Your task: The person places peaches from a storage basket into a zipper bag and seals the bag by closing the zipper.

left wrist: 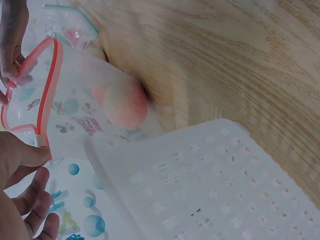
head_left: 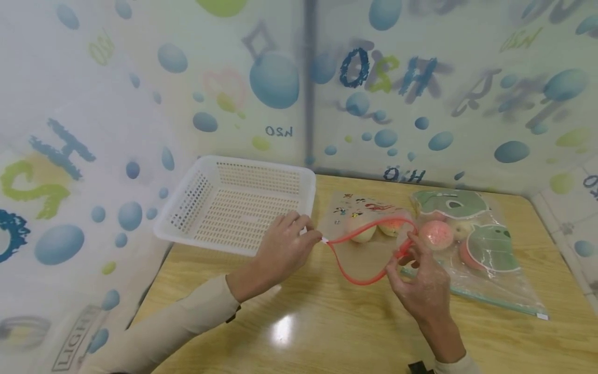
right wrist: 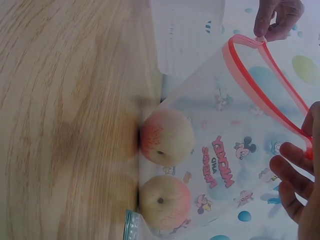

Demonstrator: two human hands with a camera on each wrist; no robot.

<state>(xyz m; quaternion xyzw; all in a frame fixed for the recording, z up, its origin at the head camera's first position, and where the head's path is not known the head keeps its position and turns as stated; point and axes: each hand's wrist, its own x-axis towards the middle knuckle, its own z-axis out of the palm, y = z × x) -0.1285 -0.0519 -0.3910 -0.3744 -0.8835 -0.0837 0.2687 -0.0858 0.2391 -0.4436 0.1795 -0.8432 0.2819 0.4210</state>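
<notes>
A clear zip bag (right wrist: 235, 170) with cartoon prints and a red zip stands with its mouth spread wide. Two peaches, one pale with a red blush (right wrist: 167, 137) and another beside it (right wrist: 164, 202), lie at its bottom in the right wrist view. My left hand (head_left: 286, 243) pinches the white slider (head_left: 324, 240) at the left end of the zip between thumb and forefinger. At the opposite end, my right hand (head_left: 424, 283) pinches the red zip strip (head_left: 403, 249), its other fingers partly spread.
A white perforated plastic basket (head_left: 187, 240) stands at the back left of the wooden table (head_left: 303, 337). Right of the red-zip bag lies another clear bag (head_left: 509, 291) with a green zip and several peaches inside. Bubble-printed walls (head_left: 280, 135) rise behind and at the left.
</notes>
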